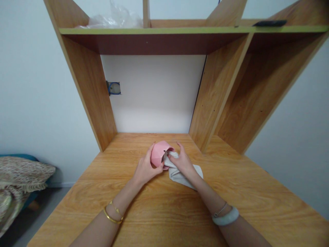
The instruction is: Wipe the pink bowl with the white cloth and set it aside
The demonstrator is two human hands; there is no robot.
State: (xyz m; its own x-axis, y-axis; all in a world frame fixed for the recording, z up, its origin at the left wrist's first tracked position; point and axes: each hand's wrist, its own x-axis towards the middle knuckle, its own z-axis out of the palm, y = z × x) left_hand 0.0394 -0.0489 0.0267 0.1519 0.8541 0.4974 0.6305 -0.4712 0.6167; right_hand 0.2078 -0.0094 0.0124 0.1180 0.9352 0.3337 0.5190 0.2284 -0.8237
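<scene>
A pink faceted pot [157, 153] lies tipped on its side above the wooden desk, its opening turned to the right. My left hand [146, 168] is wrapped round its left side, thumb at the lower rim. My right hand [183, 160] grips a light grey cloth [180, 175] and presses part of it at the pot's opening. The rest of the cloth hangs down and spreads on the desk under my right wrist. The fingertips of my right hand are partly hidden by the cloth, and the inside of the pot is mostly out of sight.
The wooden desk [164, 212] runs back to a white panel with an open socket box [114, 88]. Upright boards [216, 92] stand at both sides. Overhead, a shelf [164, 31] holds clear plastic wrap [115, 19] and a dark flat object [271, 23]. A patterned blanket [23, 175] lies at left.
</scene>
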